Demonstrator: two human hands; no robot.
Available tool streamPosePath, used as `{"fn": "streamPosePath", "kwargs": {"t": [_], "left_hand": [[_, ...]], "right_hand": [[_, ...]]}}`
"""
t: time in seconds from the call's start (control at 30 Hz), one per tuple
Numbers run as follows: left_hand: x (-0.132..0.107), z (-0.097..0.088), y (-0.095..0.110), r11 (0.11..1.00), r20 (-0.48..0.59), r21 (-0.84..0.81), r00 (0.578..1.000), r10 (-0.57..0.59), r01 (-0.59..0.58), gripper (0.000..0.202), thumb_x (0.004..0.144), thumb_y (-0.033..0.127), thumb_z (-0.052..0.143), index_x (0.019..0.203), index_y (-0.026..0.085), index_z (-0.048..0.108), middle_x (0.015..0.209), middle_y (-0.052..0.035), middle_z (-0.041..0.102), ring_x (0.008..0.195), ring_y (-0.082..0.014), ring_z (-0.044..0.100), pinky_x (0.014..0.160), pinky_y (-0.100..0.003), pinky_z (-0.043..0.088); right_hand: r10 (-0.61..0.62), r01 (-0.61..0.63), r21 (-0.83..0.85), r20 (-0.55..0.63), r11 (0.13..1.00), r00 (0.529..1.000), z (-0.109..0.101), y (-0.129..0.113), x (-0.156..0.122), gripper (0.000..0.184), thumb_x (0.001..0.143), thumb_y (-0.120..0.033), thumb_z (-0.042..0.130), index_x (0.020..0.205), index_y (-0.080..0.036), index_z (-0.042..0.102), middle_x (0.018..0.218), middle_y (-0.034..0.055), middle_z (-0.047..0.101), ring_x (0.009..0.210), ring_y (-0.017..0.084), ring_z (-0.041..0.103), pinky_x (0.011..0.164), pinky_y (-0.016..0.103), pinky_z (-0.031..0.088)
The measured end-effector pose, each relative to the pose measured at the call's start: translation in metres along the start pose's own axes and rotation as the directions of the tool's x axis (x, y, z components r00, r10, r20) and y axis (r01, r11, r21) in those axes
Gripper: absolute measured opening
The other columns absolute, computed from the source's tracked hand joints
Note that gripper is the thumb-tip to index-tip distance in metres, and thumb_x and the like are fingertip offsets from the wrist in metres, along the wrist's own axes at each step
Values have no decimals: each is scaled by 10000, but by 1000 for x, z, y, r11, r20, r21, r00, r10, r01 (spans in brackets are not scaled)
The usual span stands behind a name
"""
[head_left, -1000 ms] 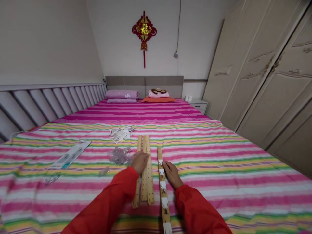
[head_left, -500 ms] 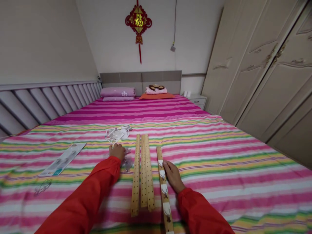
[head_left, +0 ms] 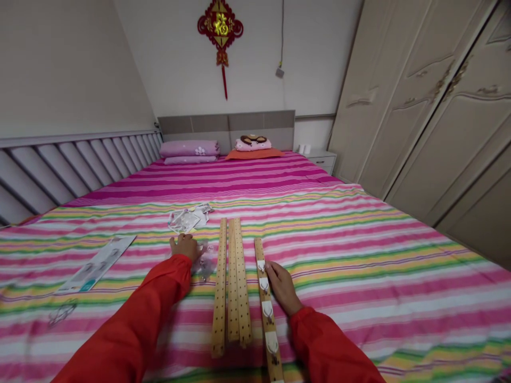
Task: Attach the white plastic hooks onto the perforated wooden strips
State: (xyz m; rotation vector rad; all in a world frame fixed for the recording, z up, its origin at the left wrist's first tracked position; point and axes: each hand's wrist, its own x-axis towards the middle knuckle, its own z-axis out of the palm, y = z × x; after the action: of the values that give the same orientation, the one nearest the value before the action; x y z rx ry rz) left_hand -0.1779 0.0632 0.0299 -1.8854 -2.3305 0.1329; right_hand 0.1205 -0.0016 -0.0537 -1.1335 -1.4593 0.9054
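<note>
My left hand (head_left: 184,247) rests on the striped bedspread (head_left: 339,298), fingers curled, at the left edge of a small heap of clear plastic pieces (head_left: 205,264). Whether it holds one, I cannot tell. My right hand (head_left: 282,287) has its fingers against the edge of a wooden hook rail (head_left: 268,319) carrying several white-based metal hooks. Between my hands lie several long wooden strips (head_left: 233,282) with rows of small holes, side by side. Red sleeves cover both my forearms.
A clear packet (head_left: 186,221) and a white card package (head_left: 96,264) lie left of the strips, with a thin wire item (head_left: 62,314) nearer me. Pillows (head_left: 189,149) lie at the headboard (head_left: 227,125). A padded wall panel (head_left: 75,170) and a wardrobe (head_left: 411,101) flank the bed.
My left hand has moved left, from over the wooden strips to the edge of the plastic heap. My right hand stays at the rail. The view has drifted slightly.
</note>
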Motion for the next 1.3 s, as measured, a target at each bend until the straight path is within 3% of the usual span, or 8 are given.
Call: {"fn": "streamPosePath", "kwargs": {"t": [0.13, 0.33, 0.57, 0.8, 1.0, 1.2, 1.3], "left_hand": [[3, 2, 0, 999, 45, -22, 999, 30, -29, 305, 748, 442, 526, 910, 274, 723, 1234, -98, 590, 1255, -355, 349, 1020, -605, 148], [5, -4, 4, 999, 139, -45, 990, 19, -13, 226, 709, 303, 570, 863, 238, 721, 1070, -118, 673, 1229, -352, 406, 1029, -611, 113], [1, -4, 3, 999, 48, -32, 999, 1, 1, 321, 714, 279, 536, 1003, 194, 647, 1039, -137, 676, 1112, -287, 523, 1033, -554, 167], [0, -4, 3, 997, 77, -64, 996, 40, -35, 245, 745, 365, 538, 874, 223, 690, 1001, -110, 695, 1134, -331, 496, 1020, -602, 131], [-1, -3, 4, 997, 21, -56, 998, 51, -49, 263, 801, 301, 480, 851, 213, 722, 978, -119, 702, 1110, -319, 516, 1022, -599, 124], [-1, -10, -4, 963, -84, -268, 995, -52, 28, 269, 800, 352, 506, 820, 215, 737, 967, -107, 714, 1085, -332, 547, 995, -583, 210], [-2, -16, -7, 839, -129, -537, 974, -185, 88, 250, 743, 351, 596, 840, 166, 735, 969, -128, 713, 1059, -342, 572, 923, -506, 348]], "right_hand": [[-10, 10, -9, -8, 1000, 1000, 0, 0, 0, 365, 883, -455, 453, 908, -197, 710, 822, 36, 709, 779, 219, 615, 698, 284, 453], [15, -15, -17, -5, 1000, 1000, 0, 0, 0, 361, 882, -455, 457, 933, -199, 706, 845, 37, 714, 803, 226, 617, 719, 290, 455], [6, -6, -16, 7, 1000, 1000, -1, 1, 0, 361, 886, -448, 459, 964, -193, 702, 870, 44, 714, 814, 222, 619, 735, 295, 458], [3, -3, -11, 6, 1000, 1000, -1, 0, 0, 360, 889, -441, 456, 971, -186, 696, 872, 48, 708, 811, 221, 613, 733, 303, 454], [6, -6, 7, 3, 1000, 1000, 0, 1, 0, 335, 886, -430, 461, 910, -189, 692, 859, 39, 709, 803, 217, 615, 718, 291, 449], [10, -10, 3, -2, 1000, 1000, 0, 1, 1, 336, 881, -437, 466, 893, -190, 694, 851, 37, 708, 802, 214, 612, 719, 288, 444], [16, -16, 22, -7, 1000, 1000, 0, 2, 1, 333, 869, -441, 482, 888, -189, 698, 849, 39, 710, 793, 215, 610, 710, 289, 444]]}}
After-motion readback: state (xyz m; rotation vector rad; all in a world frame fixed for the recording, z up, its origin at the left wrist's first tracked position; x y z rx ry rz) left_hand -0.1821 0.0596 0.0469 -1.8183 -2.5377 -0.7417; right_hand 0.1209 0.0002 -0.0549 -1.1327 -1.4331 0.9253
